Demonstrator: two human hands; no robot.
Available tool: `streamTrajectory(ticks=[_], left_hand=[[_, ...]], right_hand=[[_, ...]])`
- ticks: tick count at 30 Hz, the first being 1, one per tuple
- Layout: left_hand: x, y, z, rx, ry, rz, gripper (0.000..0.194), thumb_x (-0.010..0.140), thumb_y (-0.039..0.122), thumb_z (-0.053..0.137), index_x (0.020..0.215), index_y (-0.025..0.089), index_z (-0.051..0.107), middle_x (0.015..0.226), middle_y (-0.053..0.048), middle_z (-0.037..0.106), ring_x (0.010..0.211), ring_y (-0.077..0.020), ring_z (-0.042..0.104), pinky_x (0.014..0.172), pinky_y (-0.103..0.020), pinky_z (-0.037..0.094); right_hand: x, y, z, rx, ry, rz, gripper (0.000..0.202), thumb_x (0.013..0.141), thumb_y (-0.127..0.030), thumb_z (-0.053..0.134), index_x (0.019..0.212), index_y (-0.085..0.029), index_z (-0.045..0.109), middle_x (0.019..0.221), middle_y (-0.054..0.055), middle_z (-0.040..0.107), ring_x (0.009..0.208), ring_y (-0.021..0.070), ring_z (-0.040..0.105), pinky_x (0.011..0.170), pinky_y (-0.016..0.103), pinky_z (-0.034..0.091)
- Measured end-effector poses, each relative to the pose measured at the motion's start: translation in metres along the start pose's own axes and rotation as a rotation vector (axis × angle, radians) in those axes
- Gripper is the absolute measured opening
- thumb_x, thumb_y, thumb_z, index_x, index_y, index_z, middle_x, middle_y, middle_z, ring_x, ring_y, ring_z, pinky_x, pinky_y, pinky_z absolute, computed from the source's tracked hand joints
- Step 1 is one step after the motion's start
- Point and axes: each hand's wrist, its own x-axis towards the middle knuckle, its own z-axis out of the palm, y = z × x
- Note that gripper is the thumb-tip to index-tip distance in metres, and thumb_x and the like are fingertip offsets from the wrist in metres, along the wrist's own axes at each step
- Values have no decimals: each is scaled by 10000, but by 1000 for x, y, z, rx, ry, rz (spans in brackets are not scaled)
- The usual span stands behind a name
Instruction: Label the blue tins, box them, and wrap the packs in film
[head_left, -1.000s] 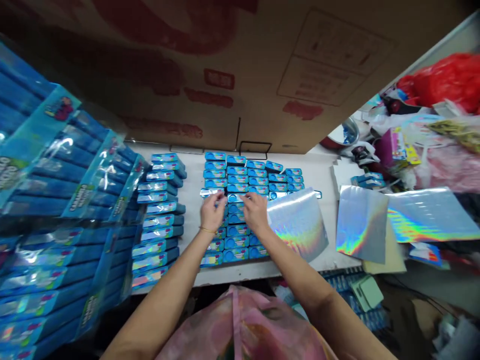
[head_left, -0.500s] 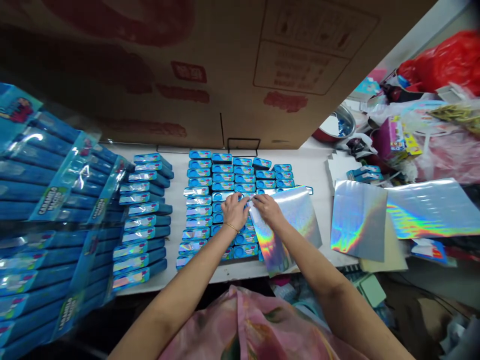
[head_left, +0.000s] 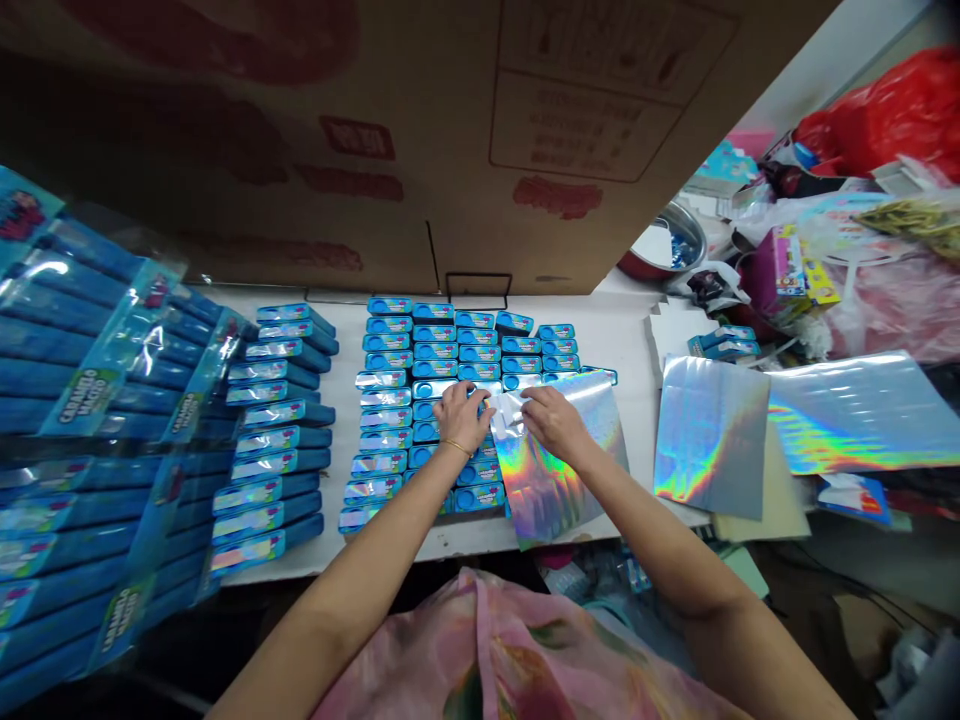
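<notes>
My left hand [head_left: 461,418], with a thin gold-coloured bracelet at its wrist, lies over the rows of small blue boxes [head_left: 480,498]. Its thumb and forefinger close at the upper left corner of a shiny holographic sheet [head_left: 559,490], which lies slanted over the boxes on the right. Bent over that sheet's top edge, my right hand [head_left: 553,420] pinches a small pale piece like a sticker [head_left: 511,408] between thumb and forefinger. Some boxes on the left of the rows carry shiny patches on their ends.
A big cardboard carton [head_left: 442,150] stands behind the white table [head_left: 634,400]. Another column of blue boxes [head_left: 281,440] and clear-wrapped blue packs [head_left: 90,400] are on the left. Two more holographic sheets [head_left: 712,440] [head_left: 862,415], a metal bowl [head_left: 694,235] and bags [head_left: 892,110] are on the right.
My right hand has drawn slightly away from my left hand, and the pale piece now shows between them. My left hand stays by the sheet's corner. The whole view has shifted a little.
</notes>
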Motion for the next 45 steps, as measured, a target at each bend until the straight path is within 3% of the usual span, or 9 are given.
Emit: streamTrajectory(ticks=[3, 5, 9, 12, 19, 26, 32, 38, 45], left_hand=[[4, -2, -3, -142, 5, -31, 235, 700, 376, 583, 896, 259, 640, 1095, -73, 541, 1092, -289, 397, 846, -440, 305], [5, -6, -10, -394, 13, -103, 268, 724, 419, 537, 873, 225, 647, 1065, -81, 568, 1061, -272, 444, 855, -423, 330], [0, -19, -38, -1144, -34, -383, 505, 780, 554, 358, 921, 148, 622, 908, -93, 632, 852, -191, 577, 747, -335, 423], [-6, -36, -62, -1370, -18, -509, 481, 655, 526, 578, 933, 135, 613, 822, -59, 637, 759, -151, 595, 664, -263, 433], [3, -98, -95, -1363, 162, -614, 418, 504, 345, 741, 839, 124, 624, 631, 17, 593, 571, -71, 541, 525, -183, 391], [26, -150, -112, -1509, 222, -676, 355, 637, 408, 621, 843, 122, 576, 602, 14, 566, 554, -91, 578, 506, -199, 418], [51, -181, -94, -1181, 220, -566, 341, 577, 207, 636, 899, 130, 552, 559, 38, 567, 509, -82, 544, 529, -203, 416], [67, -196, -78, -885, 297, -437, 342, 622, 231, 584, 953, 144, 567, 595, 15, 608, 597, -133, 582, 645, -262, 452], [71, -200, -69, -784, 289, -440, 357, 595, 226, 613, 945, 155, 593, 590, 15, 614, 606, -146, 581, 695, -282, 441]], right_hand=[[9, -13, -33, 163, -14, 196, 122, 773, -154, 477, 772, -162, 599, 793, 52, 632, 744, 163, 549, 677, 284, 422], [22, -19, -39, 325, -12, 347, 107, 739, -161, 491, 721, -171, 596, 678, 7, 610, 630, 128, 533, 594, 243, 400], [54, -28, -14, 684, 81, 563, 80, 670, -219, 534, 646, -162, 585, 574, -27, 559, 546, 97, 497, 525, 209, 365], [77, -44, 13, 934, 85, 702, 112, 627, -266, 559, 627, -156, 583, 516, -39, 532, 485, 87, 466, 488, 206, 353], [126, -93, 60, 1120, 44, 770, 137, 567, -283, 608, 604, -152, 597, 470, -53, 511, 441, 75, 433, 455, 200, 331], [172, -111, 107, 981, 114, 721, 74, 589, -236, 599, 605, -164, 601, 512, -43, 535, 482, 90, 474, 486, 203, 362], [193, -110, 122, 741, 114, 703, 77, 647, -215, 565, 651, -164, 622, 577, -18, 590, 556, 118, 535, 540, 216, 391], [203, -108, 122, 477, 96, 665, 100, 695, -174, 535, 684, -176, 634, 655, 2, 633, 633, 134, 569, 596, 221, 396], [208, -112, 120, 188, -40, 581, 175, 770, -177, 491, 886, -203, 619, 783, 37, 656, 734, 177, 580, 638, 260, 388]])
